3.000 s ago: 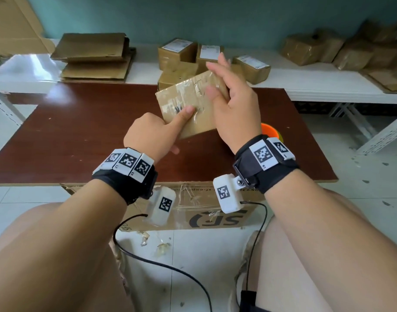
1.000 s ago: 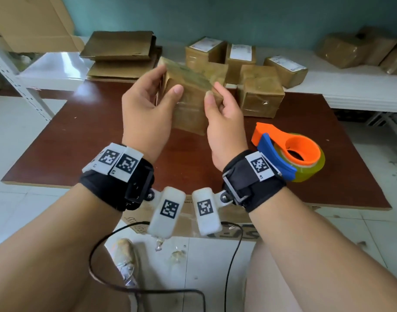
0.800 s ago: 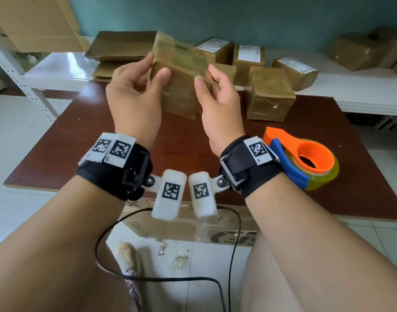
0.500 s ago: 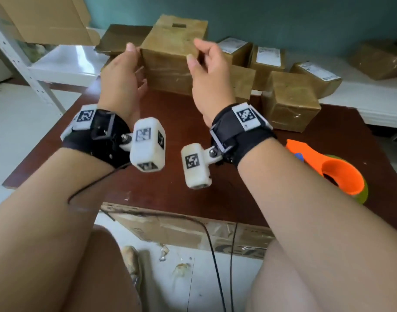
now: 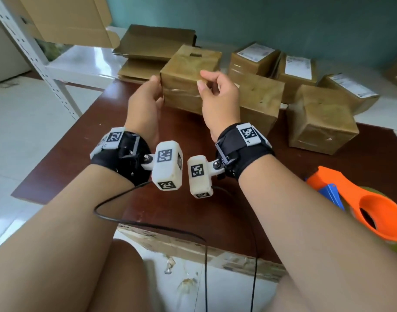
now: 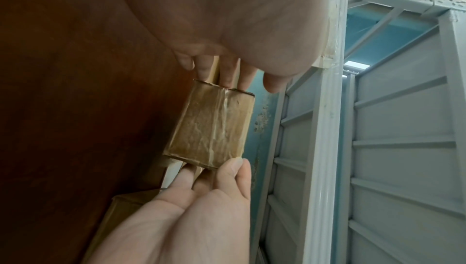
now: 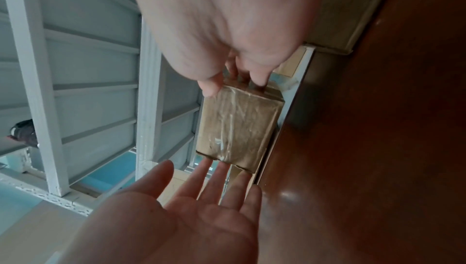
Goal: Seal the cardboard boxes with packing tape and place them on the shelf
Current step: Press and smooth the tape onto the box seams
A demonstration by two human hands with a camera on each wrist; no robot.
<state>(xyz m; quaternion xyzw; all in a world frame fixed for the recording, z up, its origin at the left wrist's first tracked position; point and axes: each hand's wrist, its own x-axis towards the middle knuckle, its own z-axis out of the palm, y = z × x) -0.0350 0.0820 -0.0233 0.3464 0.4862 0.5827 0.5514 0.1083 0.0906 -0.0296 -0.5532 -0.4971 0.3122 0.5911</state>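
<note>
Taped box between my palms at far table edge, by shelf; left hand flat-fingered against its side, right hand loosely curled, thumb touching (whether box rests on table or shelf, cannot tell); sealing looks done, shelving underway; other boxes remain on table.
</note>
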